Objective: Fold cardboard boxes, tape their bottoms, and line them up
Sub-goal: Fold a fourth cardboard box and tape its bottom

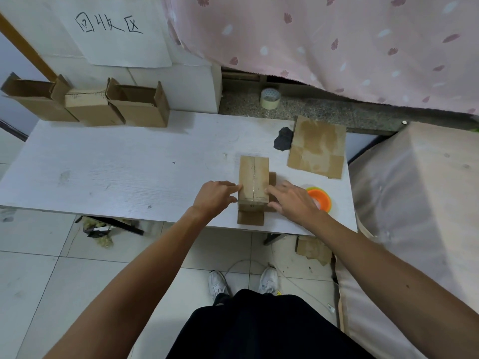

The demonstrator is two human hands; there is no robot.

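One cardboard box (pixel 253 181) stood bottom-up near the front of the table (pixel 116 172). The left hand (pixel 216 196) and right hand (pixel 293 200) pressed its sides with straight fingers, gripping nothing. Three folded boxes (pixel 90 107) lined the back left. One flat cardboard sheet (pixel 317 146) lay beyond, one orange tape roll (pixel 320 199) sat by the right hand, and one pale tape roll (pixel 270 98) stood on the ledge.

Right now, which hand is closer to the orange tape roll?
Right. The right hand is just beside the orange tape roll; the left hand is beyond the cardboard box.

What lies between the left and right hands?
The box, bottom flaps shut, in the head view; left hand and right hand touch its sides.
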